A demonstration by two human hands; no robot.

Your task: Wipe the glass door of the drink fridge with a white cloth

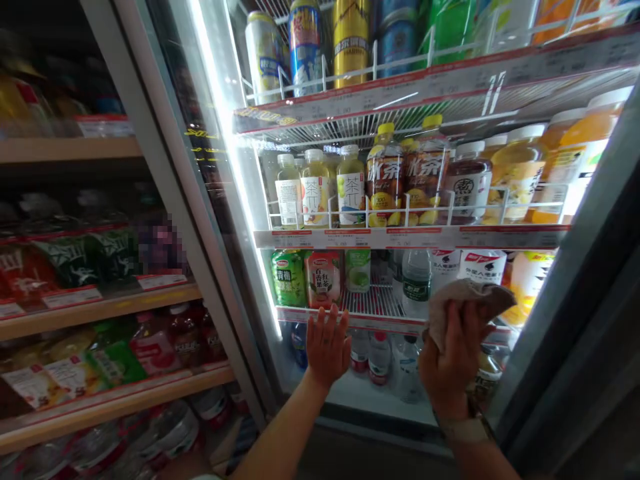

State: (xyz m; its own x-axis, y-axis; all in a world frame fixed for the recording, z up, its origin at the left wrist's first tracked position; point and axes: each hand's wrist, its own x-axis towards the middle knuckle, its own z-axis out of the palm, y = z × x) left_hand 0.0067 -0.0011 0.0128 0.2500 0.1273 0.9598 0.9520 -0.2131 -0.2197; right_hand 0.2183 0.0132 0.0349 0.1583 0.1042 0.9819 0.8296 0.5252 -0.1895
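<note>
Lit by a white strip light (214, 87) down one edge, a tall drinks cooler (360, 402) with white wire shelves fills most of the view. The right hand (453, 357) has its fingers bent over a crumpled grey-brown fabric cloth (463, 291), pinching it against the palm side, in front of the cooler's lower shelves. To the left of the cloth, the left hand (327, 343) is raised with bare palm forward and fingers slightly spread, holding nothing; whether it rests on a glass pane cannot be told.

Just beside the cloth, on its left, stands a clear plastic bottle with a dark green label (417, 283). Farther left are a red-labelled tea bottle (323, 279) and a green-labelled plum drink (289, 277). Above the cloth, one shelf up, sit brown iced-tea bottles with yellow caps (385, 177); higher again is a gold metal can (351, 43). Well left of the cloth run pale wooden shelves (70, 313) of packaged drinks.

Wiping the cooler's front seems to be the step in hand. Next, a steady sweep with the cloth kept flat would suit, the left hand bracing clear of its path.
</note>
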